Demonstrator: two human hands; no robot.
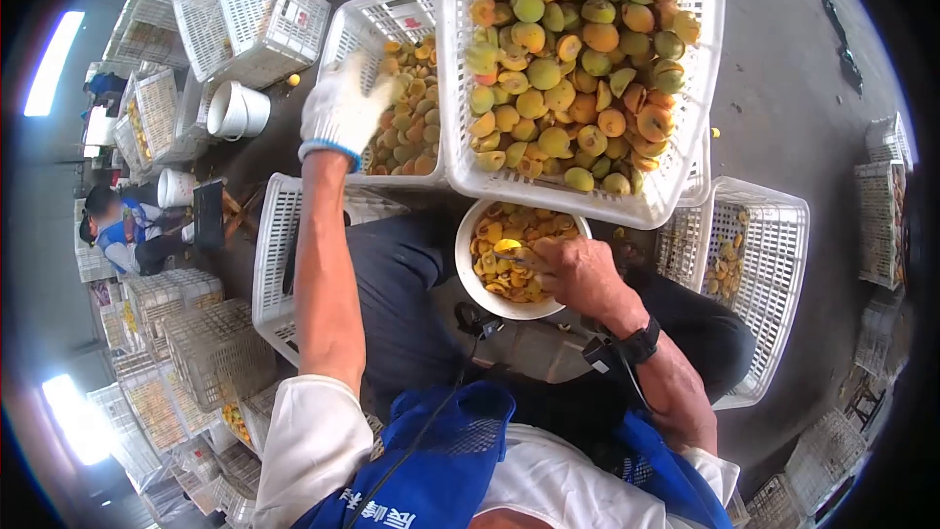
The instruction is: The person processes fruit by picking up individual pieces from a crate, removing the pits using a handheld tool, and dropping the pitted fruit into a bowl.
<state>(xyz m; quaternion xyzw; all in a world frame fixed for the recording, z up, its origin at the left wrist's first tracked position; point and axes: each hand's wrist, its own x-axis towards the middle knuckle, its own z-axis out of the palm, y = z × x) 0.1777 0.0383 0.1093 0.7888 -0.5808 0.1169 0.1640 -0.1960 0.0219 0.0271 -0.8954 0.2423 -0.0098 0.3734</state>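
"What's the floor (783,69) like here?"

"Bare grey concrete, with a dark strip (832,10) lying on it far off."

"And along the left?"

"Stacks of white crates (196,353) piled high, a white bucket (235,110) beside them, a seated person in blue (122,230) between the stacks, and bright light (49,64) glaring at the edge."

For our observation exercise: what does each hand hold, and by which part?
Right hand pinches a small tool, seemingly, by its near end over the white bowl. Gloved left hand: blurred, cannot tell.
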